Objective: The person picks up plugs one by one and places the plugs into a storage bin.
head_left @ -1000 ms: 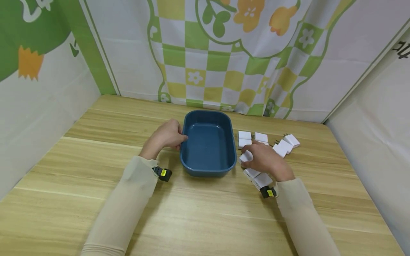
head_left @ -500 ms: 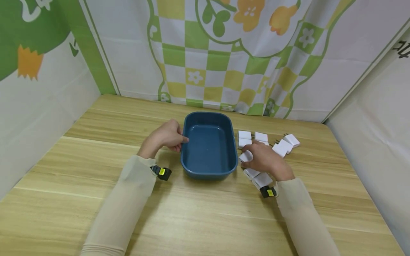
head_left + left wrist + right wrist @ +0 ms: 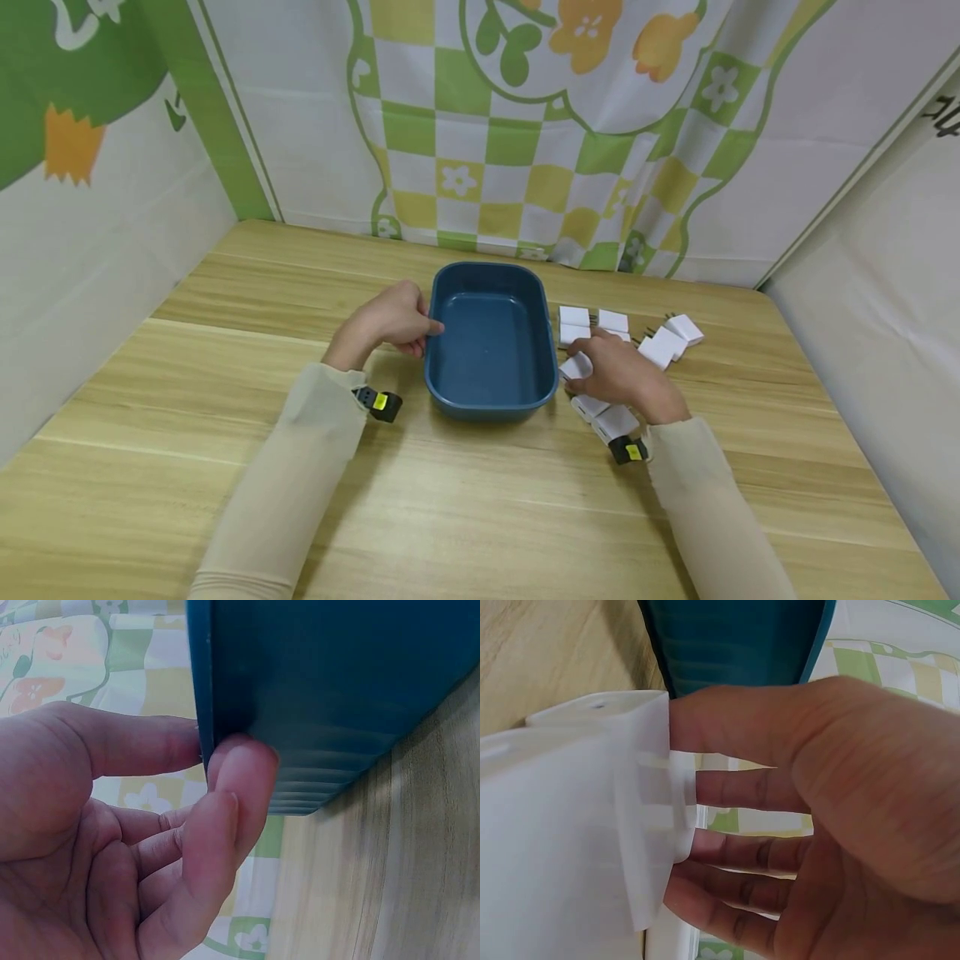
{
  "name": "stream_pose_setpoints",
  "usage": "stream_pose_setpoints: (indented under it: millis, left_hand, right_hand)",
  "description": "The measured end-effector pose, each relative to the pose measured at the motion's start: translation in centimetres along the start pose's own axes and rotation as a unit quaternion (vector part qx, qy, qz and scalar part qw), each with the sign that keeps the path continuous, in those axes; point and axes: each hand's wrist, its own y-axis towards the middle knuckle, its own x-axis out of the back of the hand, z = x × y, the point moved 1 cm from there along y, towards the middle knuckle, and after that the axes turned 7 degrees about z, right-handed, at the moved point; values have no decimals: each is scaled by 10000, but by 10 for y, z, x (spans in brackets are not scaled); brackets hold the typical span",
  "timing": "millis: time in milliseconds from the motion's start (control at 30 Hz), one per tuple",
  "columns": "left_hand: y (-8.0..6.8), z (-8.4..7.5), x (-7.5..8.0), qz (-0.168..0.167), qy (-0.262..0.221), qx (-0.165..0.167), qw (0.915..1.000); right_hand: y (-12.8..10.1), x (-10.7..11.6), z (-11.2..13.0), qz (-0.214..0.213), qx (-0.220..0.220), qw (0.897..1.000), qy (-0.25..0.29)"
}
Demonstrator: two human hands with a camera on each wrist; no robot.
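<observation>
The blue tub (image 3: 491, 354) sits near the middle of the table's (image 3: 480, 517) far edge, and the left hand (image 3: 393, 321) pinches its left rim, thumb over the lip and fingertips against the outer wall. That light hold should be enough to steady the tub—a hard pull could slide or tip it.

To the tub's right, the right hand (image 3: 618, 372) grasps a white charger (image 3: 576, 365), thumb on one face and fingers opposite. Whether the charger is clear of the wood cannot be told. A flat, square pinch on the block would suit it best, since its smooth shell may twist if caught at a corner.

Two other chargers (image 3: 615, 422) lie just under the wrist, on the side towards the table's near edge; a pair of plugs (image 3: 660, 347) rests to the right, towards the right edge. Lifting straight up—wrist high—would avoid dragging these neighbours.
</observation>
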Motion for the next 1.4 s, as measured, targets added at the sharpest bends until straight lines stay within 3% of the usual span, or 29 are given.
stream_pose_setpoints:
  millis: [700,933,1200,1400]
  left_hand:
    - [1,1,2,-122,88,-101,9998]
    - [2,1,2,-143,130,-127,9997]
    - [3,0,1,-324,159,-28,9993]
    - [5,-1,-2,-482,120,23,9988]
  right_hand:
    - [-1,7,-2,-545,259,9980,197]
    - [-1,10,-3,-491,167,9982,312]
    - [-2,10,-4,-501,569,9968,249]
    - [-3,9,-4,-463,559,9971,222]
